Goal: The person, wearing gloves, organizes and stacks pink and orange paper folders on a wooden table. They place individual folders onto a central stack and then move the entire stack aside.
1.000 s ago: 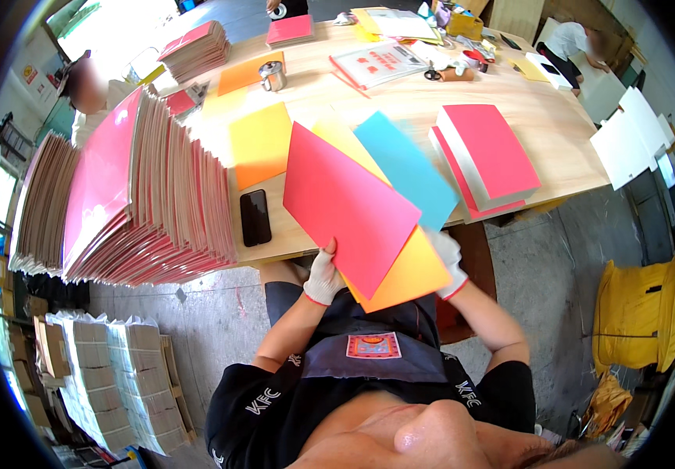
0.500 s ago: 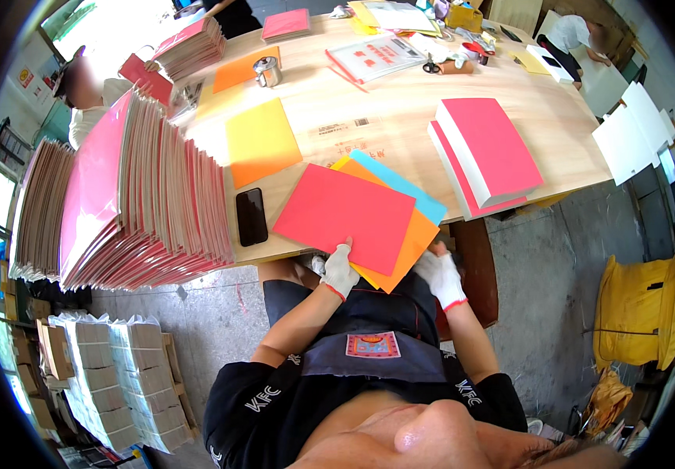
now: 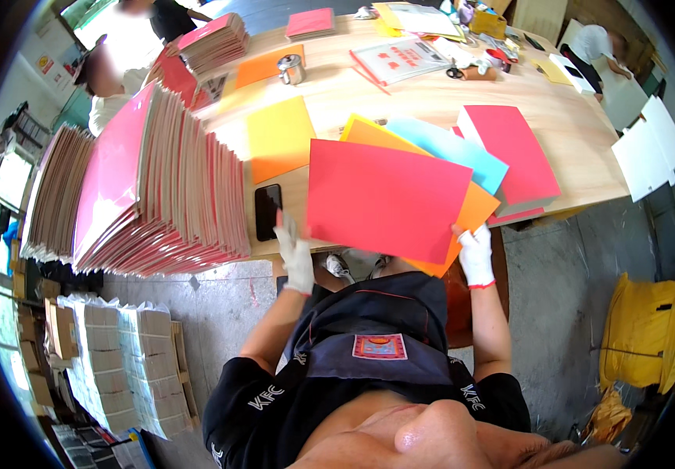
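Fanned coloured sheets (image 3: 388, 199) overhang the near edge of the counter (image 3: 580, 148), fingers of right hand (image 3: 476, 256) clamped on their lower right side, left hand (image 3: 296, 256) blurred near their left edge, finger state unclear; gathered but uneven, squaring seemingly left.

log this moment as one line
left hand: open, blurred, near phone | right hand: holds fanned coloured sheets | tall pink stack: left of phone

Blurred left fingers (image 3: 284, 233), part-hidden blue sheet (image 3: 448, 145)
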A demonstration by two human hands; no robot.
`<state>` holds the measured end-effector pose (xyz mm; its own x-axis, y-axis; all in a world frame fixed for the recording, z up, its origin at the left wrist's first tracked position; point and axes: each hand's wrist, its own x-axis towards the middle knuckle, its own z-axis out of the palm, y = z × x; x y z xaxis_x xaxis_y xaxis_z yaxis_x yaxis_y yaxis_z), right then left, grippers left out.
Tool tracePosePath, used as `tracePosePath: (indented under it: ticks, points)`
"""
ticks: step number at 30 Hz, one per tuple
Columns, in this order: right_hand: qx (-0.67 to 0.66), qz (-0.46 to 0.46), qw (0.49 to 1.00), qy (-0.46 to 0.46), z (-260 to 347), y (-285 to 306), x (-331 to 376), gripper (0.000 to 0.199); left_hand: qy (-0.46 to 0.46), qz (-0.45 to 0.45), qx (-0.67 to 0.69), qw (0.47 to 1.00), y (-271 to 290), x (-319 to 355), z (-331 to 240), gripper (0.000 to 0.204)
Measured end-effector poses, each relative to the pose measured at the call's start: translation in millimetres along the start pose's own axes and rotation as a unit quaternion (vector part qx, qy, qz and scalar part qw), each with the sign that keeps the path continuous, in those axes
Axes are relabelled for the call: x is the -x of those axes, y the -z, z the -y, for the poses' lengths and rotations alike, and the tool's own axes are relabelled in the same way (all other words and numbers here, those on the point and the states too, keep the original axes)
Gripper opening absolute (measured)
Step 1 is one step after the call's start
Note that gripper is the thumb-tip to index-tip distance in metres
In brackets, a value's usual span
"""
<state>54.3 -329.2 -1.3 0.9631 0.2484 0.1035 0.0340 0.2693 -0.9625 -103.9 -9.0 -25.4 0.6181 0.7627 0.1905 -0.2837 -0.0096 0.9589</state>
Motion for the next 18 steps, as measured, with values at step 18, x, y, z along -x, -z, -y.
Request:
tracePosePath:
  ticks: [18]
  points:
    - [0.103, 0.074, 0.991, -0.028, 1.3, -28.4, -55.8, 0.026, 0.101, 0.318, -0.123, 0.934, -41.5, -130.4, -4.2, 0.041]
